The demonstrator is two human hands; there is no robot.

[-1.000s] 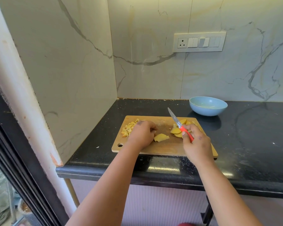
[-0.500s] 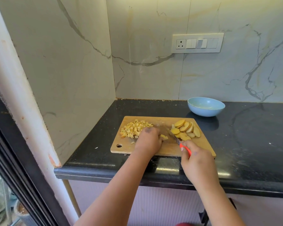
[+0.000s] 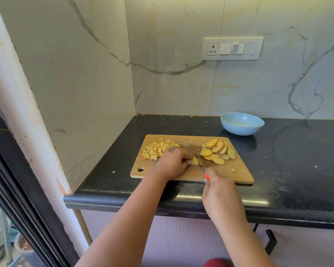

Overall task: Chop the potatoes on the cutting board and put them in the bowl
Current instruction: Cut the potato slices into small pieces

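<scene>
A wooden cutting board (image 3: 237,175) lies on the black counter. Diced potato (image 3: 158,149) is heaped at its far left; a pile of potato slices (image 3: 217,151) sits at its far right. My left hand (image 3: 173,163) holds a small potato piece (image 3: 195,161) down on the board's middle, fingers curled over it. My right hand (image 3: 219,189) grips a red-handled knife (image 3: 201,163), its blade set against that piece's right side. One small potato bit (image 3: 233,170) lies alone near the front right. The light blue bowl (image 3: 242,123) stands behind the board and looks empty.
The black counter (image 3: 297,160) stretches to the right of the board. Marble walls close the left side and back, with a switch panel (image 3: 232,48) on the back wall. A white scrap (image 3: 113,172) lies left of the board.
The knife came down from the slice pile to the board's middle beside my left hand. My left hand shifted slightly toward me with a smaller piece under it.
</scene>
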